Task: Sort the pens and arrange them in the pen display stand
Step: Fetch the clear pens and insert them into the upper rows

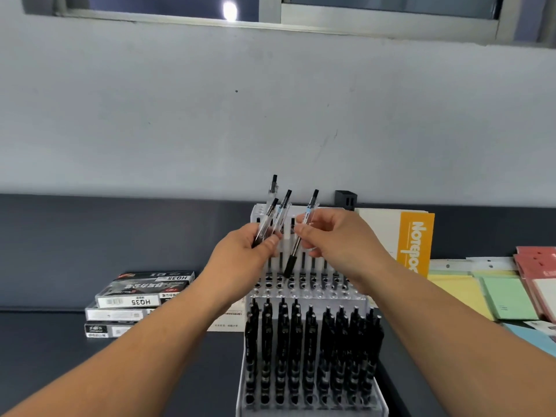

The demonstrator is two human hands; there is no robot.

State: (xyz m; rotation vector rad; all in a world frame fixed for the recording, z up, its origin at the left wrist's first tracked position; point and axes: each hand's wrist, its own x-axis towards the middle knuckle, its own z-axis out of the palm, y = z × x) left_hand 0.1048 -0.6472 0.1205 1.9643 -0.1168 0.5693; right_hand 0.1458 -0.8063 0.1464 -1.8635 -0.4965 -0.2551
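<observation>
Pinches 1 clear pen (291,264) in the right hand (340,245), long axis near upright, black tip down, over the open holes (313,285) of the pen display stand (304,294). Grips 3 more pens (278,212) fanned in the left hand (240,254), just beside. Likely calls for a short drop along that axis.

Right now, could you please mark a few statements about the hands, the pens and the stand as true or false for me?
1. The left hand grips several clear pens. True.
2. The right hand is empty. False: it pinches a single pen, tip down.
3. The front rows of the display stand hold black pens. True.
4. The stacked pen boxes lie to the right of the stand. False: they lie to its left.
</observation>
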